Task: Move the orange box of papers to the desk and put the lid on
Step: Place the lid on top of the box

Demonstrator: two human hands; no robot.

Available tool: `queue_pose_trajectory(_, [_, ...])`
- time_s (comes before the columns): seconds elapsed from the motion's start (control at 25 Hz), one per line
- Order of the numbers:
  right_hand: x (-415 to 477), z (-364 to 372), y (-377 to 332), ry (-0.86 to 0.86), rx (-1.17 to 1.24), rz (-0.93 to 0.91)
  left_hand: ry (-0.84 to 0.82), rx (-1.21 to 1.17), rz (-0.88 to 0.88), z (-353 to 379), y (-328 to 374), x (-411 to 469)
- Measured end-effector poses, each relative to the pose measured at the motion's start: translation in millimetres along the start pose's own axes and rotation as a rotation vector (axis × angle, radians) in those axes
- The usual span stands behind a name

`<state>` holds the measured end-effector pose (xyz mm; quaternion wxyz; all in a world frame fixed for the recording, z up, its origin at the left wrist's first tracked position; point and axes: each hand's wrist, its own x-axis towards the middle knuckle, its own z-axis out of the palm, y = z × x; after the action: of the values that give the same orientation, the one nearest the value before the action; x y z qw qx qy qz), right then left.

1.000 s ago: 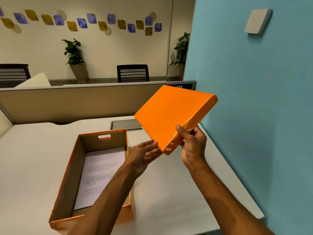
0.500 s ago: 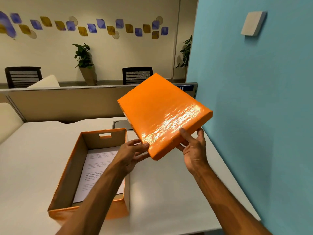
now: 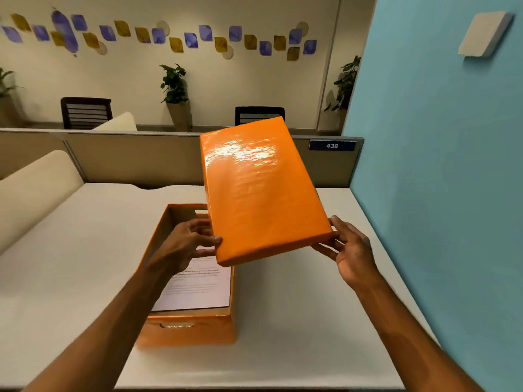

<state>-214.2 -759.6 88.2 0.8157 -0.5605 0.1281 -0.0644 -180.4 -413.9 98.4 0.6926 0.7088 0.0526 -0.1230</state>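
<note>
The open orange box [image 3: 192,329] stands on the white desk [image 3: 297,321], with printed papers [image 3: 198,287] lying inside it. The glossy orange lid [image 3: 260,190] hangs in the air above the box's far right part, top side up and tilted, its near edge lower. My left hand [image 3: 189,241] grips the lid's near left corner, over the box. My right hand [image 3: 351,247] holds the near right corner with its fingers under the edge. My left forearm hides part of the box's left wall and of the papers.
A beige partition [image 3: 135,159] with a blue "438" plate [image 3: 331,145] closes the desk's far side. A blue wall [image 3: 438,193] runs along the right edge. A cream curved divider [image 3: 34,188] stands at the left. Chairs and potted plants are beyond the partition.
The lid has swung left and levelled out, from beside the box to above it. My left hand went from touching its corner to gripping it; my right hand shifted to the near right corner.
</note>
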Motion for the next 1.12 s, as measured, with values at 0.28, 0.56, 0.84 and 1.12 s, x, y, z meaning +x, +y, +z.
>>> queue_pose_trajectory(0.28, [-1.2,45.7,40.0,-0.130,-0.304,0.062,0.016,0.184,0.021,-69.3,4.3,-17.4])
queue_pose_trajectory(0.56, [-23.7,107.8,91.0,-0.205,-0.482,0.145,0.018,0.308,-0.104,-147.9,-14.2,-30.7])
queue_pose_trajectory(0.84, [-49.3,135.5,135.8,-0.121,-0.513,0.200,-0.072,0.315,-0.187,-186.1,-61.0,-34.3])
queue_pose_trajectory(1.12, [-64.1,142.7,154.9,-0.084,-0.538,0.248,-0.151,0.245,-0.267,-199.4,-90.2,-34.0])
